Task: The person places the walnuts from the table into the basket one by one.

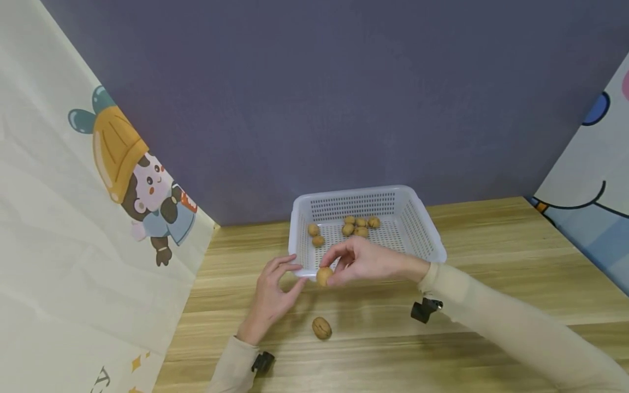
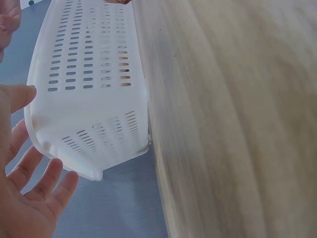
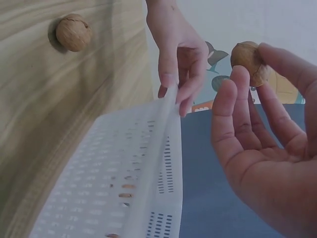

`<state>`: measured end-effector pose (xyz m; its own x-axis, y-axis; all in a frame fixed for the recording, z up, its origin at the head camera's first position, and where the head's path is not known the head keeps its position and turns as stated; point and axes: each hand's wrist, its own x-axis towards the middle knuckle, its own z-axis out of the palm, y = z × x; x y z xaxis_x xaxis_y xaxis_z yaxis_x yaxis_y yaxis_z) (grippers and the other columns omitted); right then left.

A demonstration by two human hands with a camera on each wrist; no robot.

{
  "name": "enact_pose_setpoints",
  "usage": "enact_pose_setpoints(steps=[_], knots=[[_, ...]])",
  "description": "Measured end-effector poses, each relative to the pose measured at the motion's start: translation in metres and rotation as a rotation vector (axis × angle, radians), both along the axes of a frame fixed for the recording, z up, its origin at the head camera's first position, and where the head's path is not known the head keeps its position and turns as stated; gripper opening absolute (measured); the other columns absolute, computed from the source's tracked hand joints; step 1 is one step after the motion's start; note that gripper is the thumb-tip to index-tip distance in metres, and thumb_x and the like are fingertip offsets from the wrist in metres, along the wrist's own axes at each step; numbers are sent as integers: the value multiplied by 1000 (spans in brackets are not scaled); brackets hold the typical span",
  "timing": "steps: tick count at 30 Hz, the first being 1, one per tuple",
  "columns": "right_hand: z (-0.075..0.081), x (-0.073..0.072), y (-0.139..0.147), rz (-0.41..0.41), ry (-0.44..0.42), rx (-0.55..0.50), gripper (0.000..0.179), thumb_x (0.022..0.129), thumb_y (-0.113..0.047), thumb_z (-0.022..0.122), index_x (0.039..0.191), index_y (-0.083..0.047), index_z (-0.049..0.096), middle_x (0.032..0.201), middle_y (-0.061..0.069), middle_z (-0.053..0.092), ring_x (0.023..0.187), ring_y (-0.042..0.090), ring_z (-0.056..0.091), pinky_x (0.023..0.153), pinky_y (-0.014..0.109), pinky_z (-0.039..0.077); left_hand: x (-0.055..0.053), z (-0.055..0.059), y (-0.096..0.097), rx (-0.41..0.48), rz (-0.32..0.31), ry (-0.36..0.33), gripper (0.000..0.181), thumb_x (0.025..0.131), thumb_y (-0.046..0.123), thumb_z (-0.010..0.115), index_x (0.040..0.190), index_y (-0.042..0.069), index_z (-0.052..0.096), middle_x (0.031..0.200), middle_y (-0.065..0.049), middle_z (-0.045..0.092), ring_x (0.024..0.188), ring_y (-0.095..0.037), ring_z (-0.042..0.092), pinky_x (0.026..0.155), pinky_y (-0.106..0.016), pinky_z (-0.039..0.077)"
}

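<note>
A walnut [image 1: 324, 276] is pinched between the thumb and fingertips of my right hand [image 1: 361, 261], above the near rim of a white plastic basket [image 1: 432, 245]. The right wrist view shows the same walnut [image 3: 247, 62] at the fingertips, raised over the rim. My left hand [image 1: 272, 295] holds the basket's near left corner, thumb on the near side and fingers round the left side. Inside the basket lie several walnuts [image 1: 361, 232], most grouped toward the middle and two at the left. Another walnut [image 1: 321, 328] lies on the table in front of the basket.
The wooden table [image 1: 491, 262] runs back to a dark grey-blue panel [image 1: 319, 98]. A pale sheet with a cartoon figure [image 1: 152, 191] hangs at the left, and another printed sheet [image 1: 585, 218] at the right. Small black devices [image 1: 425, 310] are worn at both wrists.
</note>
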<state>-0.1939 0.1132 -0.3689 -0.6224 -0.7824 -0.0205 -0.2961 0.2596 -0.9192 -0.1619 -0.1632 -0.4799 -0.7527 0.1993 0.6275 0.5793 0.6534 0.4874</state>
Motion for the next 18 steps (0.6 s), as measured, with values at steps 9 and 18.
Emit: enact_pose_setpoints(steps=[9,18], knots=[[11,-27,-1,-74,45,11,36,92,-20,81,124,-6,73,117,9,78,96,18,76,86,32,65,-2,-1,1,-6,-2,21,29,82,14,91,107,11,78,131,-13,74,124,-33,68,109,-53,57],[17,-66,-4,-216,-27,26,42,93,-26,82,131,-10,71,126,12,75,94,18,73,82,34,64,-1,-1,0,-5,-1,0,29,82,16,91,106,10,78,131,-14,74,124,-33,68,110,-54,57]])
